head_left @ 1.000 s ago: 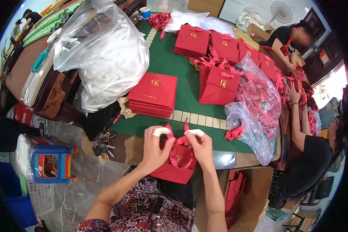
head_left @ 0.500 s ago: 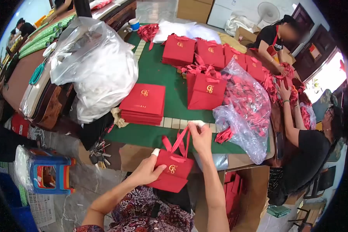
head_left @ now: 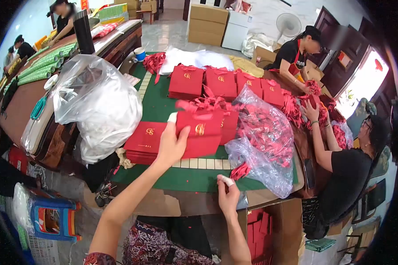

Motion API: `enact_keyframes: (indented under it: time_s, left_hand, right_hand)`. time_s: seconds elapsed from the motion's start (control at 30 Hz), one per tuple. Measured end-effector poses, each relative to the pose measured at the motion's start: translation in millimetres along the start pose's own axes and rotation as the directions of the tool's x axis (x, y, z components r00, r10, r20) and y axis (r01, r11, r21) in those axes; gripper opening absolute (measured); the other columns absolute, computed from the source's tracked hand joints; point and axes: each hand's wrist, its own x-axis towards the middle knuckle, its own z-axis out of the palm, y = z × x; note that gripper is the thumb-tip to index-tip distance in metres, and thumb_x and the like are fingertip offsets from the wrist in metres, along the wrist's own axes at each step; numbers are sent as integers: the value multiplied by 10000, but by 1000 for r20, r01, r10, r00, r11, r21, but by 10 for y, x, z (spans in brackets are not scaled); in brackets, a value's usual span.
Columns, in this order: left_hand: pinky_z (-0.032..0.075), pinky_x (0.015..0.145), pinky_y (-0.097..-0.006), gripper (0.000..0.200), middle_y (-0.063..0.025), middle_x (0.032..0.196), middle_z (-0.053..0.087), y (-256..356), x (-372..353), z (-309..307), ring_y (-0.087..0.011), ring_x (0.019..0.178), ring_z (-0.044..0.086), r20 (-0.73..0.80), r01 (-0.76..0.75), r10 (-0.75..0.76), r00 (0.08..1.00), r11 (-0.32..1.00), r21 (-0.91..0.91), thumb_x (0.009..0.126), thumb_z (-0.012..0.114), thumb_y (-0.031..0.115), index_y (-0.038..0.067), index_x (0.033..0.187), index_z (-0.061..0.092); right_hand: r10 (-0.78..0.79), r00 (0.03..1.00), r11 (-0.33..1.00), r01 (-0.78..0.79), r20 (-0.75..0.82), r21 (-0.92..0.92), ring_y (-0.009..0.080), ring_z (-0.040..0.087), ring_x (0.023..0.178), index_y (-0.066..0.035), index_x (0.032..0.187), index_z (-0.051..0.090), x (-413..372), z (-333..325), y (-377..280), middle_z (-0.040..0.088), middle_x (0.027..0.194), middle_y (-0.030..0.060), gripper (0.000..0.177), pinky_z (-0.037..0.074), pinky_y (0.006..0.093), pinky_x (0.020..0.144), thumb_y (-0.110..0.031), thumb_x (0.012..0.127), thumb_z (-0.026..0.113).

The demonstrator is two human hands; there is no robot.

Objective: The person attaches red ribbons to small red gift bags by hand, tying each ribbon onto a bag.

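Observation:
My left hand [head_left: 173, 140] pinches the left edge of a small red gift bag [head_left: 201, 134] with a gold logo and ribbon handles, a little blurred. The bag is over the green mat, in front of other red bags with ribbons. To its left lies a stack of flat red bags [head_left: 141, 143]. Near the mat's front edge is my right hand [head_left: 228, 194], off the bag, its thumb and a taped fingertip close together; whether anything small is between them is too small to tell. A clear plastic bag of red ribbons [head_left: 265, 132] lies to the right.
Stacks of red bags [head_left: 185, 81] stand along the back of the green mat [head_left: 157, 104]. A big plastic bag of white material [head_left: 104, 115] is at the left. A cardboard box [head_left: 287, 234] holds red pieces below. Two co-workers handle ribbons at the right.
My left hand has carried the red bag forward and up over the mat. My right hand has let go of the ribbon handles and moved lower. The view has tilted up.

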Motion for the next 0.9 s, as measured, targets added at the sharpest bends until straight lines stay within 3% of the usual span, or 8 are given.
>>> enact_keyframes:
  time_s: [0.1, 0.17, 0.27, 0.33, 0.63, 0.7, 0.77, 0.9]
  left_hand:
    - [506, 820, -358, 350, -191, 977, 668, -252, 395, 388, -269, 898, 644, -148, -91, 88, 985, 996, -12, 938, 639, 112, -50, 1226, 522]
    - [520, 778, -403, 409, -248, 963, 665, -195, 473, 540, -380, 880, 663, -73, 114, -98, 992, 959, 261, 920, 668, 168, -62, 1219, 510]
    - [506, 773, -532, 462, -303, 1009, 660, -526, 437, 855, -493, 961, 629, -36, 20, -13, 999, 979, 201, 892, 692, 223, -42, 1222, 509]
    - [506, 803, -516, 493, -273, 1013, 644, -793, 383, 1044, -468, 956, 628, -34, -41, 52, 998, 961, 273, 865, 714, 218, -21, 1245, 509]
    - [457, 883, -472, 604, -274, 1087, 460, -441, 290, 964, -433, 1018, 506, -53, 9, 16, 998, 890, 455, 795, 787, 190, -178, 1148, 463]
    - [436, 910, -474, 557, -283, 1113, 459, -366, 210, 777, -428, 1042, 486, 26, -96, 99, 995, 820, 564, 798, 778, 181, -177, 1109, 486]
    - [418, 950, -497, 611, -254, 1197, 484, -303, 77, 458, -411, 1082, 486, 112, -209, 178, 978, 869, 449, 801, 770, 196, -118, 1252, 504]
    - [389, 1046, -482, 765, -224, 1351, 487, -88, -311, -303, -408, 1231, 478, 202, -274, 190, 961, 758, 591, 769, 806, 279, 25, 1408, 470]
  right_hand:
    - [-49, 999, 996, 50, 11, -77, 176, 588, 701, -29, 1047, 723, -50, 23, -44, 622, 833, 86, 155, 459, 291, 642, -18, 917, 639]
    - [-139, 990, 988, 138, -14, -73, 183, 589, 709, -27, 1045, 721, -75, 75, 11, 629, 869, 94, 155, 461, 294, 641, -11, 912, 643]
    - [-151, 989, 985, 150, -4, -86, 216, 617, 771, -27, 1038, 716, -92, 64, -5, 640, 925, 116, 158, 483, 304, 681, 8, 902, 643]
    - [-153, 988, 983, 154, 17, -100, 278, 648, 830, -41, 1054, 708, -101, 57, -19, 644, 981, 137, 182, 510, 332, 713, 16, 890, 654]
    - [-161, 987, 978, 162, 17, -134, 256, 631, 820, -20, 1029, 709, -82, 99, -63, 636, 949, 132, 171, 491, 315, 708, 40, 891, 629]
    - [-113, 993, 985, 115, 25, -129, 254, 633, 820, -20, 1028, 711, -72, 105, -139, 636, 947, 131, 164, 492, 315, 714, 32, 894, 632]
    - [-137, 990, 984, 138, 21, -113, 251, 634, 821, -21, 1033, 710, -56, 148, -115, 636, 946, 129, 164, 493, 315, 718, 27, 895, 635]
    - [-192, 981, 977, 195, 35, -88, 275, 648, 821, -42, 1059, 709, -61, 236, -154, 646, 960, 136, 180, 510, 342, 730, 8, 897, 649]
